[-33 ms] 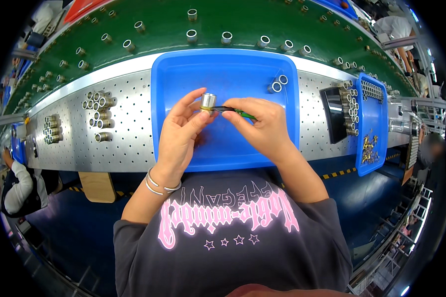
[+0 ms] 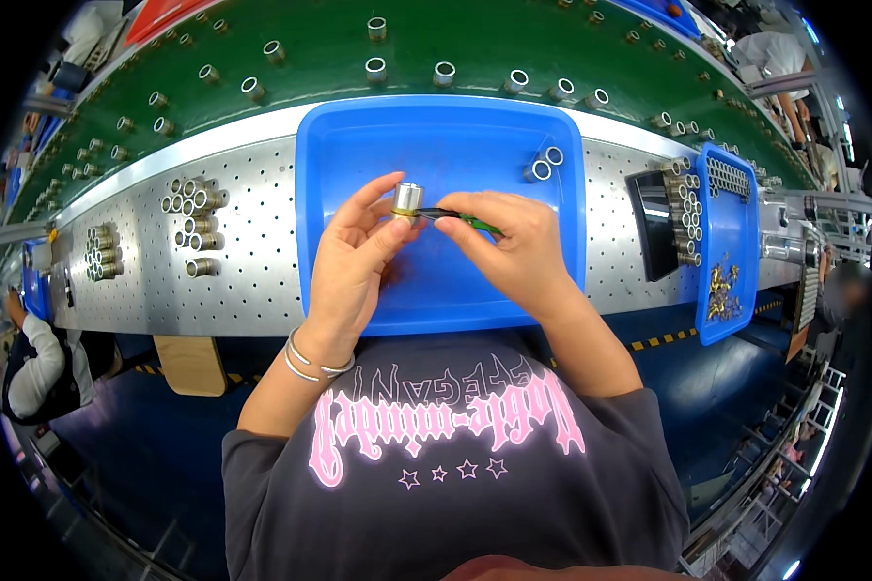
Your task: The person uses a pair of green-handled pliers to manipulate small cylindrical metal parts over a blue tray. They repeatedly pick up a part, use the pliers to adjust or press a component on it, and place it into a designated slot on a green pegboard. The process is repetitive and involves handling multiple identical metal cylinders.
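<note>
Over the blue tray (image 2: 349, 111), my left hand (image 2: 354, 247) holds a shiny silver metal cylinder (image 2: 409, 197) between thumb and fingers. A yellowish band rings the cylinder's lower end. My right hand (image 2: 513, 242) is closed around a slim black-and-green hand tool (image 2: 470, 222) whose exact kind is hard to make out. Its dark tip meets the cylinder at the yellowish band, beside my left thumb. Farther back in the tray, toward its right side, lie two metal rings or sleeves (image 2: 539, 171).
Metal sleeves (image 2: 196, 199) stand grouped on the perforated metal bench (image 2: 262, 242) at left. More sleeves (image 2: 375, 70) stand on the green surface (image 2: 320, 53) beyond. At right are a black flat tray (image 2: 655, 232) and another blue tray (image 2: 741, 242) with small brass-coloured parts (image 2: 722, 290).
</note>
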A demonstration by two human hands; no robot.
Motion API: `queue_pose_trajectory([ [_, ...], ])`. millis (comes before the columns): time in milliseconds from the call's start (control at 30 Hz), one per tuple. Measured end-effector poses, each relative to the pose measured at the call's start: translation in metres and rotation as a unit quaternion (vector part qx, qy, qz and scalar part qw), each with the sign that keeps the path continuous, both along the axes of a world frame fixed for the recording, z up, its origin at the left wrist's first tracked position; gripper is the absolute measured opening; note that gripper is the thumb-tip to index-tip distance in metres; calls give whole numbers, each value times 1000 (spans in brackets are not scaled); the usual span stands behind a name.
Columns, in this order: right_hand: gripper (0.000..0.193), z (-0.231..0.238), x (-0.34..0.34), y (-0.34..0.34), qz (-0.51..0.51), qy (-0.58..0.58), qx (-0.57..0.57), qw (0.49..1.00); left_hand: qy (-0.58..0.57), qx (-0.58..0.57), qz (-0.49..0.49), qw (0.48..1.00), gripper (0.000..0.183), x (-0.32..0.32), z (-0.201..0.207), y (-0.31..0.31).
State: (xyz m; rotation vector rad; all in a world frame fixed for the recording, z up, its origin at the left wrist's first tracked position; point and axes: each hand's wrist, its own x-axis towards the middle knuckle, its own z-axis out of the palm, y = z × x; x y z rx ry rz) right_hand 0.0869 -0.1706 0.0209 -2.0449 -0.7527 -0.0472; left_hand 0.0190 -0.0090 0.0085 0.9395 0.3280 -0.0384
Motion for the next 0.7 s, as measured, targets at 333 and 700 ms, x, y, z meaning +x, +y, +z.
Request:
queue_pose_trajectory([
  [333,14,-2,-2,-3,-1,3,-5,1000,1,2,-2,1000,45,-1,0,-2],
  [700,15,-2,-5,-1,-17,84,51,995,5,-3,-10,1000,43,-1,1,-1],
])
